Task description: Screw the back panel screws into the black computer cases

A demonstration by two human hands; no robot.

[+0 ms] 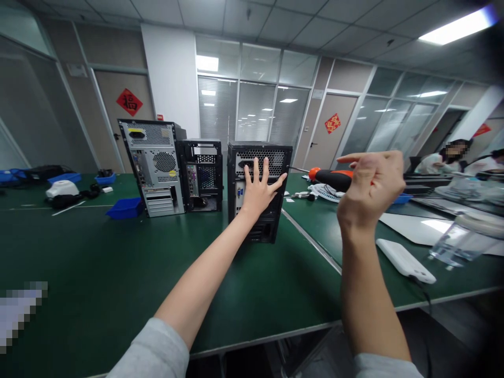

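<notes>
A black computer tower (260,231) stands upright on the green table, its rear panel toward me. My left hand (259,188) lies against that panel with the fingers spread, just below the honeycomb vent and power socket. My right hand (370,181) is closed around the handle of a screwdriver (333,178), black and orange. Its shaft points left, and the tip meets the upper right edge of the tower's rear. Whether the tip sits in a screw is too small to tell.
Two more computer cases, one silver-backed (162,168) and one open black frame (205,181), stand left of the tower. A blue tray (125,208) lies beside them. On the right are a white power bank (405,260) with a cable and a clear container (460,239). People sit at the far right.
</notes>
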